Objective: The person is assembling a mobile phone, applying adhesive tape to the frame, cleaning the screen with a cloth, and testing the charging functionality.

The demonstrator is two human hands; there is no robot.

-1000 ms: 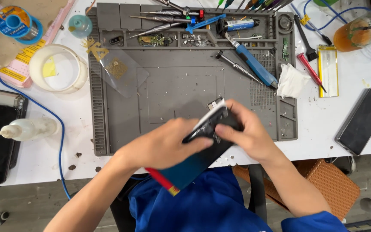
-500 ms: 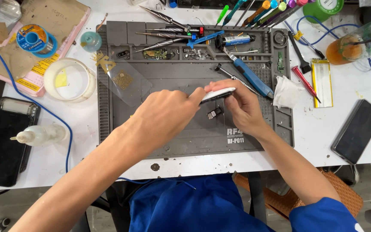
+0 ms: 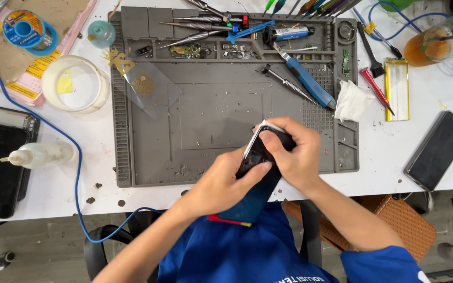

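We find both hands closed on a dark smartphone, tilted over the near edge of the grey repair mat: left hand steadies its side, right hand clasps the far end, apparently to expose the edge for work.

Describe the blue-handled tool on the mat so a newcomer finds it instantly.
Start at the grey work mat and go to its upper right. The blue-handled tool lies diagonally there, beside a white tissue. Its thick blue grip sets it apart from the slim metal drivers nearby.
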